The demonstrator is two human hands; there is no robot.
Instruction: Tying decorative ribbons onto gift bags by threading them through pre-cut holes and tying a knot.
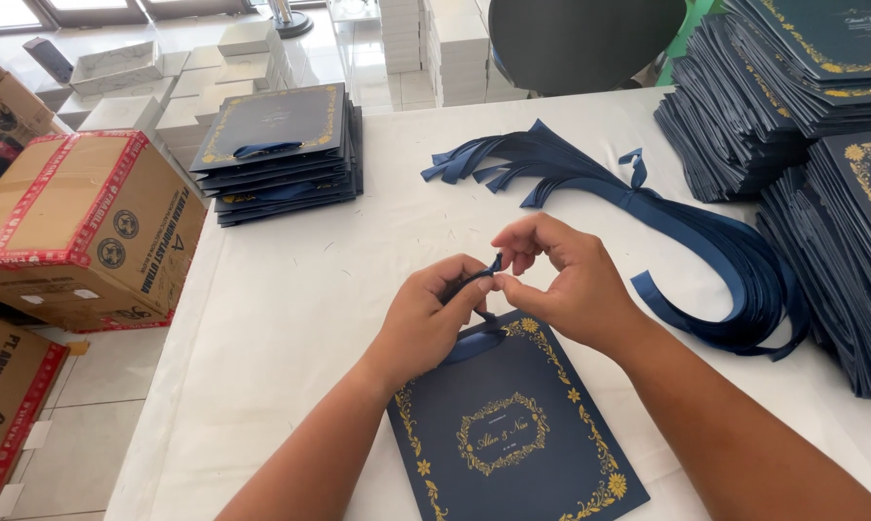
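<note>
A flat navy paper bag [517, 434] with gold floral print lies on the white table [300, 318] in front of me. Both hands meet above its top edge. My left hand [426, 318] and my right hand [561, 280] pinch a navy ribbon [479, 333] between fingertips; the ribbon runs down to the bag's top. Part of the ribbon is hidden by my fingers.
A bundle of long navy ribbons [648, 207] curves across the table to the right. Stacks of navy bags sit at the right [821, 145] and at the far left of the table [281, 154]. Cardboard boxes [79, 222] stand on the floor at left; white boxes [214, 77] behind.
</note>
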